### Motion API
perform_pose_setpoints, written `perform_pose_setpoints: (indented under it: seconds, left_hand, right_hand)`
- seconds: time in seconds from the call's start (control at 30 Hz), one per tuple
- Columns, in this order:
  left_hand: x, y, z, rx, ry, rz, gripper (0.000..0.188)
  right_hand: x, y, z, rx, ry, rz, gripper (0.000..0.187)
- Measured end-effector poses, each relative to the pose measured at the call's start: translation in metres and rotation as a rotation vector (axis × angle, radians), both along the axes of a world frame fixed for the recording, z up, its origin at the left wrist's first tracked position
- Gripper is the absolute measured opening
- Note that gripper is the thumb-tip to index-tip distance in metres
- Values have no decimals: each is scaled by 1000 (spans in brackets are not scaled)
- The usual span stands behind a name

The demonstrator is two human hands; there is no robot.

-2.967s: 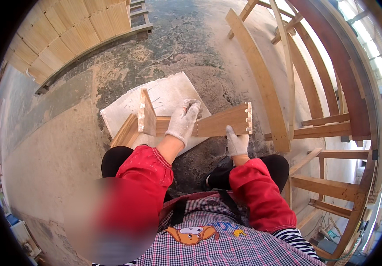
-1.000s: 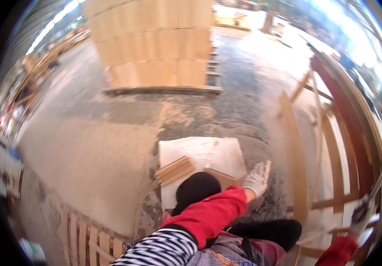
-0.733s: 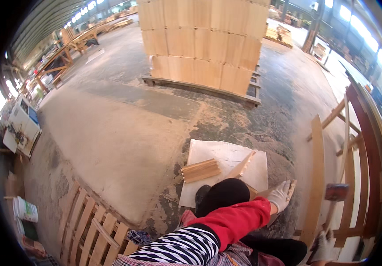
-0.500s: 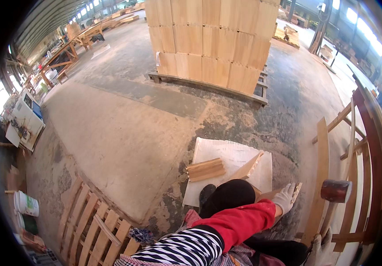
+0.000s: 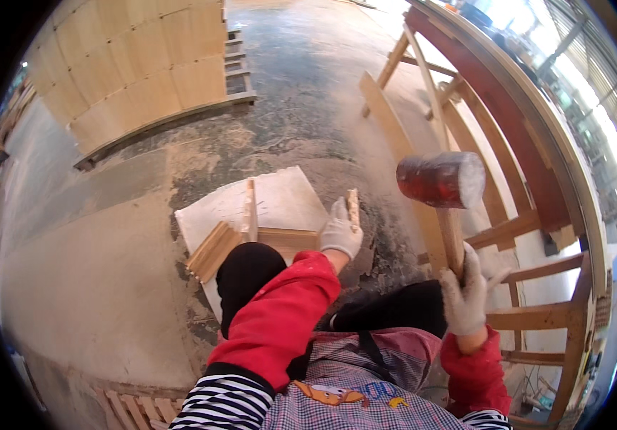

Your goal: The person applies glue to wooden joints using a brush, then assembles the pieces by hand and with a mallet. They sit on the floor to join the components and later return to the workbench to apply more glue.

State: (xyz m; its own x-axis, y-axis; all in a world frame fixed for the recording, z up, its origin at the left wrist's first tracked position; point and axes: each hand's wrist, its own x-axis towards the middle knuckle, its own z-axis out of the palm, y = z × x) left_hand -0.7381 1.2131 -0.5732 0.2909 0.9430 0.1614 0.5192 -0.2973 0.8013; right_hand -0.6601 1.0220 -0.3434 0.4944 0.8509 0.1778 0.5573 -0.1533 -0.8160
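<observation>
My right hand [image 5: 465, 295], in a pale work glove, is closed round the wooden handle of a mallet [image 5: 437, 179]. The mallet's dark red, cylindrical head is raised, with a pale worn face on its right. In a matching glove, my left hand [image 5: 341, 233] grips an upright wooden board [image 5: 353, 209] with a notched edge. Left of that hand, another board [image 5: 288, 239] runs toward a thin upright board [image 5: 250, 209]. A grooved wooden piece [image 5: 212, 251] lies beside my knee. White sheeting [image 5: 298, 193] is spread under these pieces; my knee and sleeve partly cover them.
At far left, a tall stack of light wooden panels [image 5: 133, 64] stands on a pallet [image 5: 240, 97]. Close on my right is a wooden frame structure [image 5: 516, 79] with slanting slats. A slatted pallet [image 5: 133, 412] shows at the lower left edge.
The view has swung to the right. My right hand and the mallet have come up more fully into view. My left hand is still at the notched board.
</observation>
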Motion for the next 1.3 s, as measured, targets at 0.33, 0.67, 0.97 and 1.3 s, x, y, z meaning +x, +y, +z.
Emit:
perform_pose_setpoints:
  seconds: [0.33,0.67,0.97,1.3]
  left_hand:
    - [1,-1,-41,23,170,-91,75]
    - [1,-5,0,-294,130,-104,70]
    - [-9,-3,18,-348,190,-82,76]
    - [-13,0,12,-387,148,-85,74]
  right_hand:
    - [23,14,-26,-234,-255,135,46]
    - [44,38,-74,-411,-237,85,44]
    - [25,61,-74,-176,-251,27,45]
    - [11,59,-35,22,-75,15,41]
